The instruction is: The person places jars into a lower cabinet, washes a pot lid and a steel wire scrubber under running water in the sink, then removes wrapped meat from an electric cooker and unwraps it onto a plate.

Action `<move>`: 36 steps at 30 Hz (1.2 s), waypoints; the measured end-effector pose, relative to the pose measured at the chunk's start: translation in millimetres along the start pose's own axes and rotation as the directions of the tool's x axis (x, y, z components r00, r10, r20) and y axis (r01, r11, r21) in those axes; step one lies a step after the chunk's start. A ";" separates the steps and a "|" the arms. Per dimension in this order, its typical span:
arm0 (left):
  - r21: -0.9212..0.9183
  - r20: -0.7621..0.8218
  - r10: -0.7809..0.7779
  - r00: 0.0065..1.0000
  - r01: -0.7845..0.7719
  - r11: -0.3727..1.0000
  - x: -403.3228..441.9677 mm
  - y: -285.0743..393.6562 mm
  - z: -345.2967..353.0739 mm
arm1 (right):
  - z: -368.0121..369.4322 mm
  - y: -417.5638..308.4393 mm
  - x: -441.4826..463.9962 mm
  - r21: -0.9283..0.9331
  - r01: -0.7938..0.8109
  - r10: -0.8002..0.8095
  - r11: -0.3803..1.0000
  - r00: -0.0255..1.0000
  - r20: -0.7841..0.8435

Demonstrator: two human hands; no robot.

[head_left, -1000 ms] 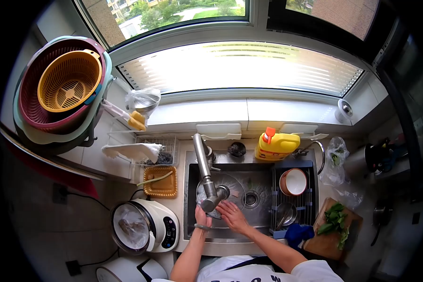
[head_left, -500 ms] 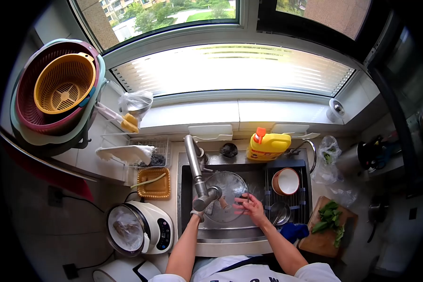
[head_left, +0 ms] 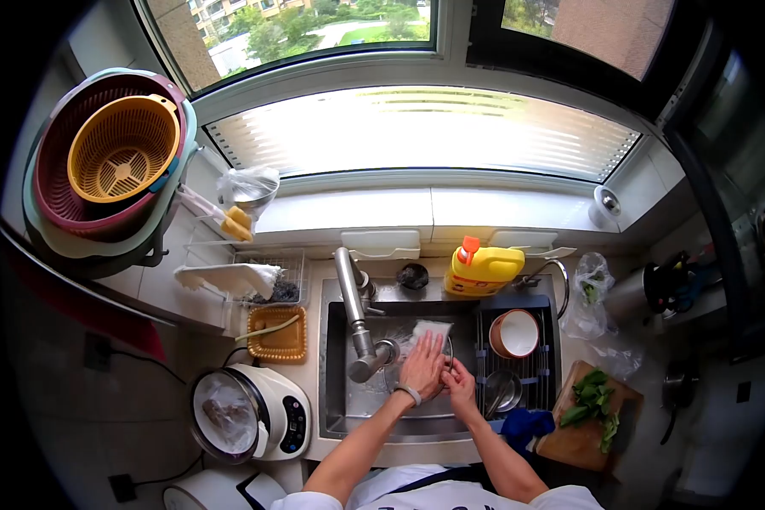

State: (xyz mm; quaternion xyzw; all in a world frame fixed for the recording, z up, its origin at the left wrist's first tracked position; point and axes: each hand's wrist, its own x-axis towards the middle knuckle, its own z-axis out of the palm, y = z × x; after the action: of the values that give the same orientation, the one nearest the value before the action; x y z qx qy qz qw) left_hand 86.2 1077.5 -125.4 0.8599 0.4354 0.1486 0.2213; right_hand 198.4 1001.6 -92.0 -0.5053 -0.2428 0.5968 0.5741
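Under the faucet (head_left: 361,340), a round clear glass lid (head_left: 388,376) with a thin rim is over the sink, mostly covered by my hands. My left hand (head_left: 422,372) lies across it, fingers stretched forward and pressing a white cloth or pad (head_left: 434,328) that sticks out past the fingertips. Close beside it, my right hand (head_left: 459,387) has its fingers closed at the lid's right edge. The palm sides of both hands are hidden.
Right in the sink (head_left: 336,399), a rack holds a white-and-brown bowl (head_left: 517,332) and a small metal pan (head_left: 503,389). Behind stands a yellow jug (head_left: 484,270). A cutting board (head_left: 582,438) with green leaves (head_left: 593,396) lies right; a white cooker (head_left: 276,408) sits left.
My left hand has moved right and forward from behind the faucet, bringing the white cloth into view. My right hand's spread fingers have closed at the lid's edge. The lid looks more tilted.
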 end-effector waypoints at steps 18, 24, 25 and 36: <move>-0.071 -0.154 0.034 0.987 -0.046 0.996 -99.5 -26.7 -27.6 | -23.7 -5.5 7.2 0.243 -0.071 0.091 0.967 0.993 -0.071; -0.219 0.084 -0.244 0.966 0.257 0.941 -70.8 -86.6 -16.6 | -39.4 -29.0 13.2 0.190 -0.186 0.175 0.964 0.982 0.071; -0.170 0.202 -0.187 0.961 0.223 0.960 -63.4 -91.5 -20.4 | -41.1 -31.0 15.5 0.171 -0.215 0.195 0.962 0.972 0.128; -0.594 0.047 0.058 0.997 -0.018 0.804 -31.4 -167.1 63.4 | -60.4 -29.3 65.7 -0.141 -0.420 0.438 0.897 0.796 0.418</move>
State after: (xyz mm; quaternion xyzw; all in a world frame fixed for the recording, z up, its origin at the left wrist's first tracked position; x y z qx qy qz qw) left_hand -17.6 1123.4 -267.0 0.7605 0.3427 0.2544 0.4893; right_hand 275.8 1051.7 -110.2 -0.4110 -0.2573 0.8042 0.3436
